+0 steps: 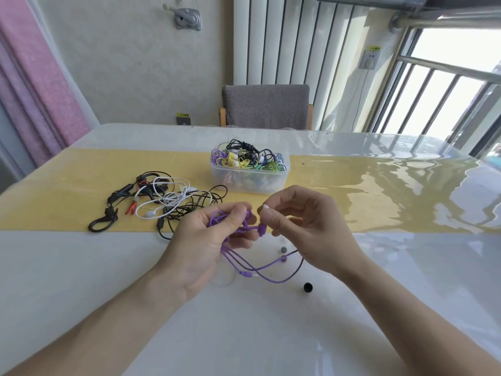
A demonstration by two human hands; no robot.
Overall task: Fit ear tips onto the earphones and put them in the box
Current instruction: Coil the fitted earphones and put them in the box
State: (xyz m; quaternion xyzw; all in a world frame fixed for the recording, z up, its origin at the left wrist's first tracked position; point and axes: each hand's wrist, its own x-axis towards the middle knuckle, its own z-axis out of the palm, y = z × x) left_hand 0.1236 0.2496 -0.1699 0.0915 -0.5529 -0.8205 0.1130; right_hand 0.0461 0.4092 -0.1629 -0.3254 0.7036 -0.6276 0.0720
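On table point(108, 267), 2 hands, 1 purple earphones point(244, 264), 1 box point(249, 177)

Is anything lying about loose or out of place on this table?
Yes. A small black ear tip and a tiny grey piece lie loose on the white table, and a tangled heap of earphones sits outside the box.
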